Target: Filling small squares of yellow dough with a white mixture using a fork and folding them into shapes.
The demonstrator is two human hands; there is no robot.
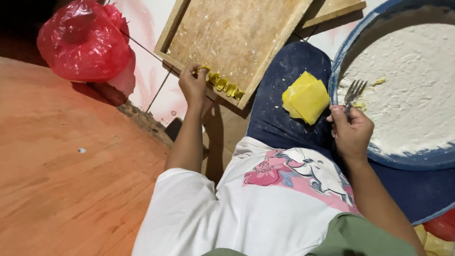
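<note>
Right now your left hand [192,85] is pinched on the end of a row of small folded yellow dough pieces [222,85] lying along the near rim of the shallow wooden tray [227,33]; the row's long axis runs away from that hand, down and to the right. Your right hand [351,130], well apart, is closed around a metal fork [353,94] over the flour-filled blue basin [341,66]. The stack of flat yellow dough sheets [307,97] rests on your knee between the hands (nearer the right)
</note>
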